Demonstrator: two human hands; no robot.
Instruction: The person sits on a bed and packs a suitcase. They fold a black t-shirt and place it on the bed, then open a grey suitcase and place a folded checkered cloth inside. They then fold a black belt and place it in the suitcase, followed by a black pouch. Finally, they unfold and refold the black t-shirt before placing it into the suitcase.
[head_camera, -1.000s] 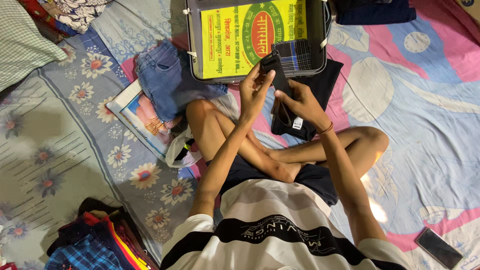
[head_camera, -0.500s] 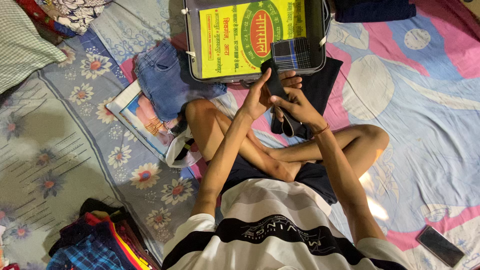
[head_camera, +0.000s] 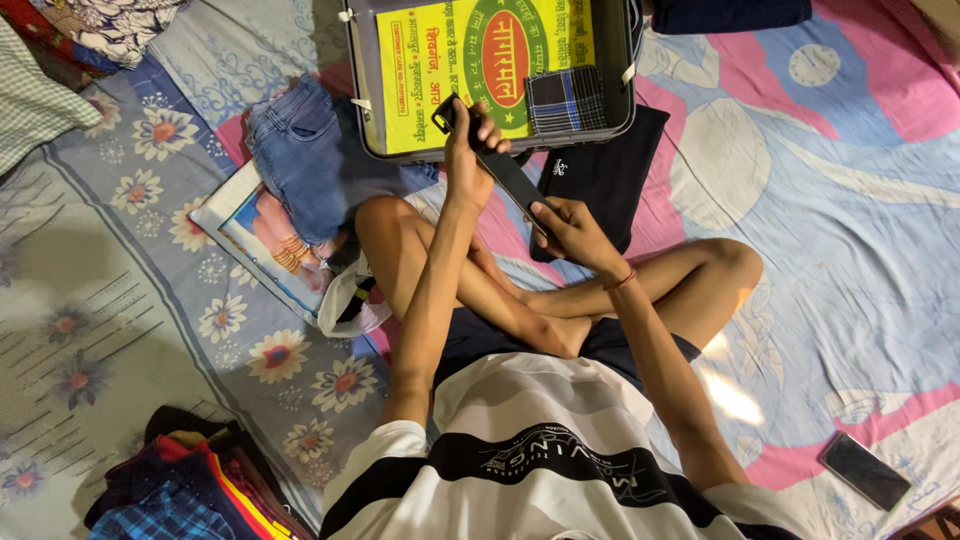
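One folded black cloth (head_camera: 505, 172) is gripped by left hand (head_camera: 468, 165) and right hand (head_camera: 570, 232); one open suitcase (head_camera: 365, 95), one checked cloth (head_camera: 565, 100) are seen.

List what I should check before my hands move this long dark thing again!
1. Grip on both ends: ok. The left hand holds the upper end of the long dark piece and the right hand holds the lower end.
2. Suitcase open: ok.
3. Room inside: ok. The yellow sheet is mostly bare, with only the checked cloth at its right side.
4. Piece folded neatly: cannot tell.
5. Phone out of the way: ok. It lies apart on the bedsheet.
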